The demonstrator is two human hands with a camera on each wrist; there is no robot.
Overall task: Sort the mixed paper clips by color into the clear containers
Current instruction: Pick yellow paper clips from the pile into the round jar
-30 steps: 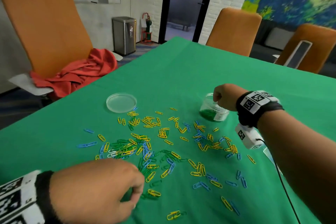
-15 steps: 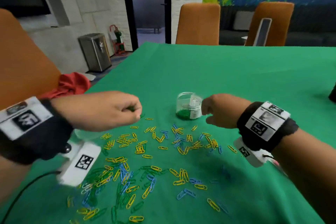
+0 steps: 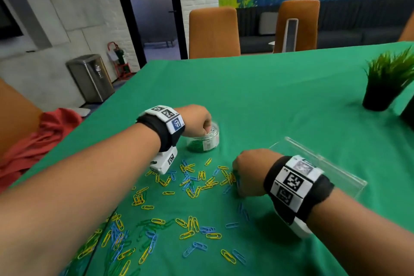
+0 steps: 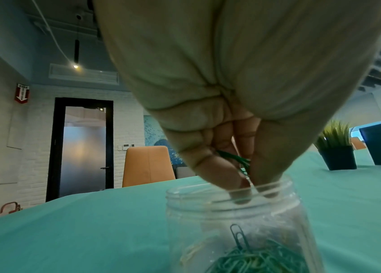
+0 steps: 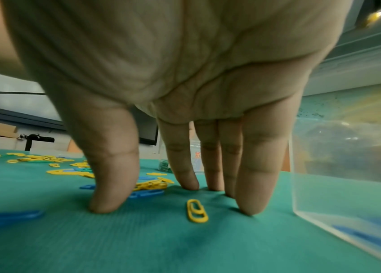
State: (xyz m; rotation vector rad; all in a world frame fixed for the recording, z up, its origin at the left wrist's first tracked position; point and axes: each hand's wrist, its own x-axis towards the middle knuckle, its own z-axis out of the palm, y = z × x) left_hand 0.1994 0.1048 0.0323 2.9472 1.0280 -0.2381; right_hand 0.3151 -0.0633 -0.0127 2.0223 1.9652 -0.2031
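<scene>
Yellow, blue and green paper clips [image 3: 190, 186] lie scattered on the green tablecloth [image 3: 280, 101]. A small clear jar [image 3: 205, 141] partly filled with green clips stands beyond them. My left hand [image 3: 207, 129] hovers over its mouth. In the left wrist view the left hand [image 4: 247, 186] pinches a few green clips [image 4: 238, 160], its fingertips dipped into the jar [image 4: 231, 212]. My right hand [image 3: 237, 177] rests on the cloth among the clips. Its straight fingers [image 5: 252, 184] touch the cloth around a yellow clip [image 5: 196, 210] and hold nothing.
A clear rectangular box [image 3: 318, 163] lies just right of my right hand, with blue clips showing inside it [image 5: 360, 232]. A potted plant [image 3: 385, 83] stands at the far right. Orange chairs [image 3: 212, 31] line the far edge, and a red cloth [image 3: 38, 141] lies off the table's left edge.
My left hand rose from the near pile with green clips and moved to the jar mouth. My right hand left the jar and came down onto the clips.
</scene>
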